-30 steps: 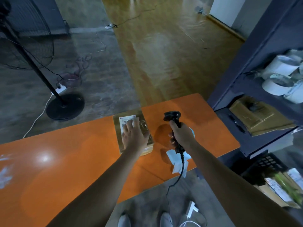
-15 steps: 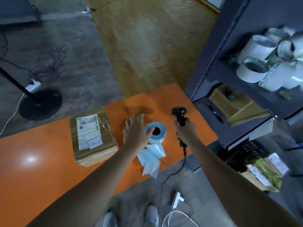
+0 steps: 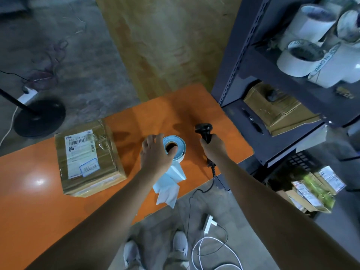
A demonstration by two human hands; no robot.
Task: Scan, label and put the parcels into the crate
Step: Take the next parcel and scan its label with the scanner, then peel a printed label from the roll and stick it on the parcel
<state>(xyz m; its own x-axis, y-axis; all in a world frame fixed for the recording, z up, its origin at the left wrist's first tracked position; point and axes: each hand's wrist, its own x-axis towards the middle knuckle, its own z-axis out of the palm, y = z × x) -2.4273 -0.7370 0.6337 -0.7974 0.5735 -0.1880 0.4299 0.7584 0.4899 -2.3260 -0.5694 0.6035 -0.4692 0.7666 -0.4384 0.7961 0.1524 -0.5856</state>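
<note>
A brown taped cardboard parcel (image 3: pixel 88 156) with a white shipping label lies on the orange table (image 3: pixel 29 201), left of my hands. A pale blue roll of labels (image 3: pixel 178 145) stands in the middle of the table, its loose tail hanging over the front edge. My left hand (image 3: pixel 154 152) rests against the roll's left side, fingers spread around it. My right hand (image 3: pixel 213 148) grips a black corded barcode scanner (image 3: pixel 203 131), held upright to the right of the roll.
A dark metal shelf rack (image 3: pixel 233 61) stands at the right with white tape rolls (image 3: pixel 294 61), flat cartons (image 3: pixel 276 108) and, lower down, a black crate (image 3: pixel 303 162) and parcels (image 3: pixel 311 191). A fan base (image 3: pixel 39 117) sits on the floor at left. White cable (image 3: pixel 210 244) lies by my shoes.
My left hand left the parcel and moved right onto the label roll. The view swung right, so the parcel now sits further left. My right hand keeps holding the scanner.
</note>
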